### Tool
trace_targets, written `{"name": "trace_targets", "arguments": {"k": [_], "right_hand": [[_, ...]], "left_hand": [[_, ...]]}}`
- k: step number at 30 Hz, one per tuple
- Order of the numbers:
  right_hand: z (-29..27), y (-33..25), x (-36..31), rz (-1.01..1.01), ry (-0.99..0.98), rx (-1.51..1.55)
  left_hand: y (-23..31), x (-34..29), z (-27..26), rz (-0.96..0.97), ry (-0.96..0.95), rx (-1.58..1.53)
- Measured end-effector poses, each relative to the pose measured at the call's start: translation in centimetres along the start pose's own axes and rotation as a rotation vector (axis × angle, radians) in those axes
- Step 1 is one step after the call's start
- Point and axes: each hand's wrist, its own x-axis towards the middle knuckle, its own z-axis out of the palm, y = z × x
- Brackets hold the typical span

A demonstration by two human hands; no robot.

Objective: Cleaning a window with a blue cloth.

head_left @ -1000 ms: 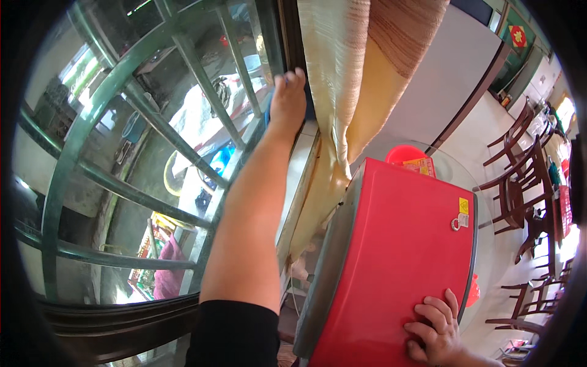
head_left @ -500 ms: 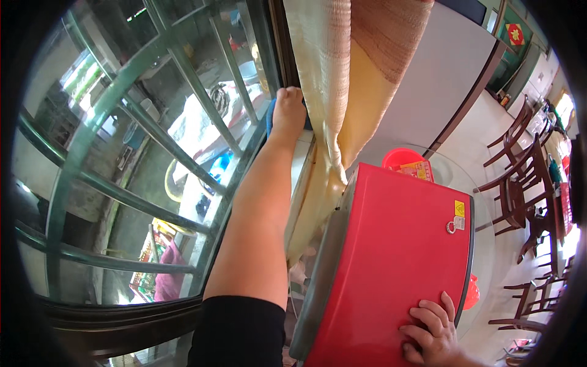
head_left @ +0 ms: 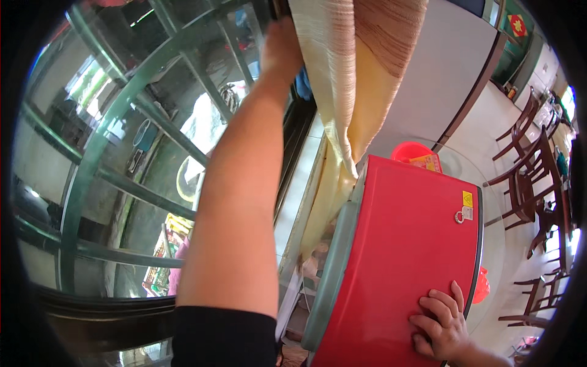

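Observation:
My left arm reaches far forward along the barred window [head_left: 143, 131]. At its end my left hand [head_left: 282, 50], blurred, is closed on a blue cloth [head_left: 303, 84] by the dark window frame, next to the curtain [head_left: 336, 67]. Only part of the cloth shows; the hand hides the rest. My right hand [head_left: 441, 323] rests with fingers spread on the flat red top of a box-shaped appliance [head_left: 409, 244], near its right edge. The appliance has a grey-green side, a yellow warning sticker and a small ring on its top.
A tiled sill [head_left: 296, 202] runs below the window. Behind the appliance sits a red plastic basin [head_left: 408, 151] on a round glass tabletop [head_left: 455, 160]. A pale panel [head_left: 428, 73] stands beyond the curtain. Dark wooden chairs [head_left: 524, 189] are at the right.
My left hand has moved farther forward along the window frame with the blue cloth. My right hand keeps its place on the red appliance. The whole view has shifted slightly.

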Motion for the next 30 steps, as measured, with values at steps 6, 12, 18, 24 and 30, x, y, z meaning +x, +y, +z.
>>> {"name": "trace_targets", "arguments": {"k": [6,12,18,24,30], "right_hand": [[-0.8,-0.4,0.7,0.001,0.003,0.09],[0.3,0.5,-0.2,0.004,-0.019,0.047],[-0.1,0.4,-0.1,0.002,-0.035,0.052],[-0.4,-0.3,0.4,-0.043,-0.036,0.022],[-0.5,-0.8,0.2,-0.075,-0.025,0.005]], "left_hand": [[7.9,-12.5,7.2,0.085,-0.179,-0.018],[11.0,-14.9,5.6,-0.029,-0.399,-0.194],[11.0,-17.5,3.2,-0.177,-0.553,-0.302],[10.8,-20.8,-0.8,-0.304,-0.696,-0.268],[10.4,-25.2,-6.8,-0.335,-0.821,-0.192]]}}
